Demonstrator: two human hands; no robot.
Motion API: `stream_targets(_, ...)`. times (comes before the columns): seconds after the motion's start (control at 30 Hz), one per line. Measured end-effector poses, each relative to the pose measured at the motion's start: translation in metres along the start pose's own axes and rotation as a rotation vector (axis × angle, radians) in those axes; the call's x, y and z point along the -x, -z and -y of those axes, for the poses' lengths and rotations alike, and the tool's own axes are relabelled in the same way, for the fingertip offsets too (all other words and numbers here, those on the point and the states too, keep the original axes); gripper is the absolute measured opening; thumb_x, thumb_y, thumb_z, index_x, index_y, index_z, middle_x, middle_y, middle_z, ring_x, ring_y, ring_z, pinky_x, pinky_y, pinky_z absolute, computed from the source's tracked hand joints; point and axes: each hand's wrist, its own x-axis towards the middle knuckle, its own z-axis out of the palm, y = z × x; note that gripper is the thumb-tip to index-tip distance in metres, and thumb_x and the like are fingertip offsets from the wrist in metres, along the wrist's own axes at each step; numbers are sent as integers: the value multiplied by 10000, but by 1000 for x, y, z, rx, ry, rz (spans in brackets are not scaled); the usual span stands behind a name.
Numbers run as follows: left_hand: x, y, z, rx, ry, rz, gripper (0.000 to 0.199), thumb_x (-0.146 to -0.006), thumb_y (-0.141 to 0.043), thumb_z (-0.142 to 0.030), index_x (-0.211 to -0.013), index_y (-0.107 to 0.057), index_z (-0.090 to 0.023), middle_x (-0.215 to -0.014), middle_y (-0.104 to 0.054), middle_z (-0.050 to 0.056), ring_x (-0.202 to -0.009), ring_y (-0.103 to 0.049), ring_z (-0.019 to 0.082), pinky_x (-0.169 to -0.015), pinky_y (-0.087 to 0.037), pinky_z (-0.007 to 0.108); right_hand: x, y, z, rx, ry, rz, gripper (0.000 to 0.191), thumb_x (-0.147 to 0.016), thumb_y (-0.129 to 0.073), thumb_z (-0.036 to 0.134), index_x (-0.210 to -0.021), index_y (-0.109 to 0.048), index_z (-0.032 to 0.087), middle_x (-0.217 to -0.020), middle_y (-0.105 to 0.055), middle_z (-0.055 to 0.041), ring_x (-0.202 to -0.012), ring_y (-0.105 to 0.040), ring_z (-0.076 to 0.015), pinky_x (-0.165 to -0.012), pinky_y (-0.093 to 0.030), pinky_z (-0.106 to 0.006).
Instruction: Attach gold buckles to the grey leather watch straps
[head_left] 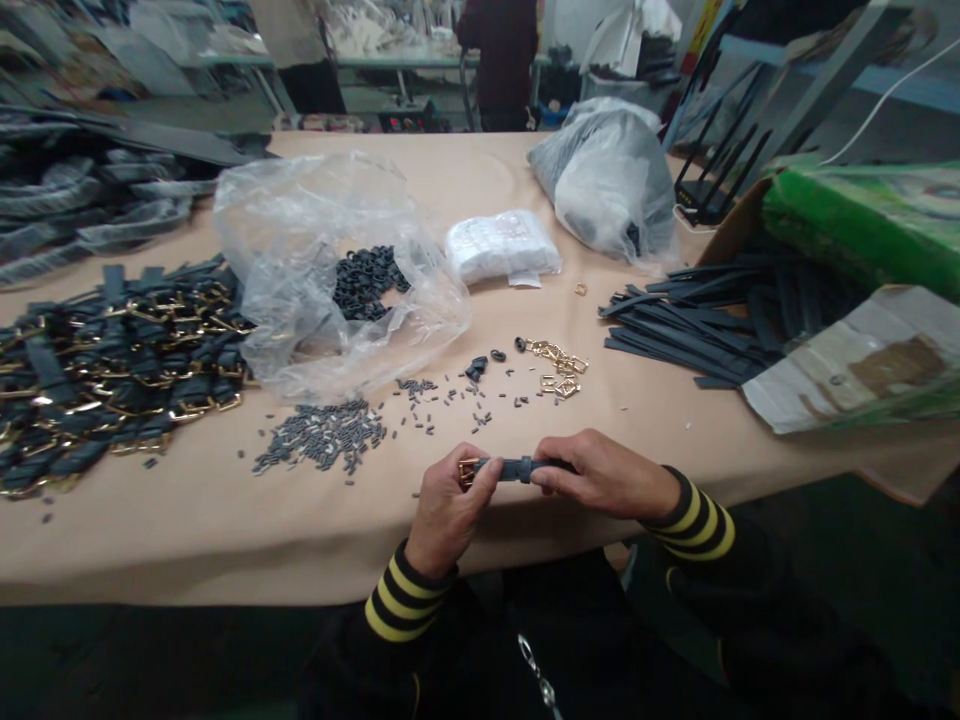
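Dark strap with gold buckle, held over bench front edge. 2 hands pinching it: left at buckle end, right past the loop. Beyond: gold buckles pile, small dark pieces, clear plastic bag.

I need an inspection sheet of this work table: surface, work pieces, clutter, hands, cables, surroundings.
Surface: tan-covered table, cover hanging over the front edge.
Work pieces: dark strap with gold buckle, held; loose gold buckles behind; buckled straps heaped left, plain straps right.
Clutter: small dark pieces scattered; open clear bag, white packet, filled bag.
Hands: left hand at the buckle end, right hand on the strap's other part.
Cables: thin white cable, upper right; ends untraceable.
Surroundings: two people beyond the table; background blurred.
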Motion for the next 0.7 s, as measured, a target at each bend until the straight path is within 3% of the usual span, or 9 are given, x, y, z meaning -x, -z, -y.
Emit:
stream_targets(0.2,-1,-9,-2,-57,-7,-85,223,-747,-555,-336,-598,-491,-184,-423,-414,-68,-385,-360,71,-405,-287,188,-2,-4,9,-184,-10,106,164,-838,-443,158,-726,-562,152,-610,-623,-6,-503,-559,-90,-516,-400,-191)
stream_targets(0.37,-4,-10,-4,-228,-129,-166,196,-721,-583,-291,-582,-510,-175,-448,-433,-64,-414,-386,69,-447,-297,192,-5,-8,9,-126,13,-3,193,-819,-450,131,-658,-555,152,-578,-598,3,-498,-504,-86,-533,-368,-200)
stream_targets(0.7,-5,-5,-4,-227,-70,77,192,-758,-526,-302,-626,-472,-173,-470,-411,-72,-417,-371,66,-420,-291,179,-7,-15,-5,-264,-87,64,269,-845,-444,276,-621,-503,140,-524,-550,11,-458,-459,-64,-477,-340,-171)
